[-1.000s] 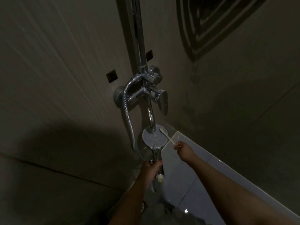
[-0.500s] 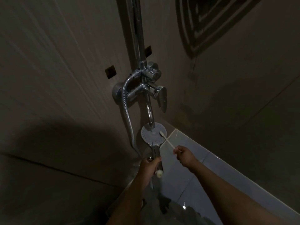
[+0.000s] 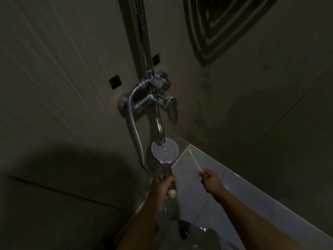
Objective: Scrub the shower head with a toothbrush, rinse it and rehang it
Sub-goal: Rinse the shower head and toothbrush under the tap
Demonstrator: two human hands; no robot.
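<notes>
2 hands (image 3: 163, 185) (image 3: 211, 181), 1 toothbrush (image 3: 195, 161) (1 showerhead (image 3: 165, 149))

Both forearms reach forward; left hand (image 3: 163, 184) grips the shower head (image 3: 165, 149) by its handle; right hand (image 3: 210, 181), apart to its right, pinches the toothbrush (image 3: 195, 161) end.

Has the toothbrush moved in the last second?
Yes. The toothbrush was touching the shower head under the fixed spout; now it is clear of it, drawn away to the spout's right.

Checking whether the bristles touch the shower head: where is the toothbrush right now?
In the head view, the toothbrush is held at its lower end by the right hand, right of the shower head and apart from its face, bristle end raised.
</notes>
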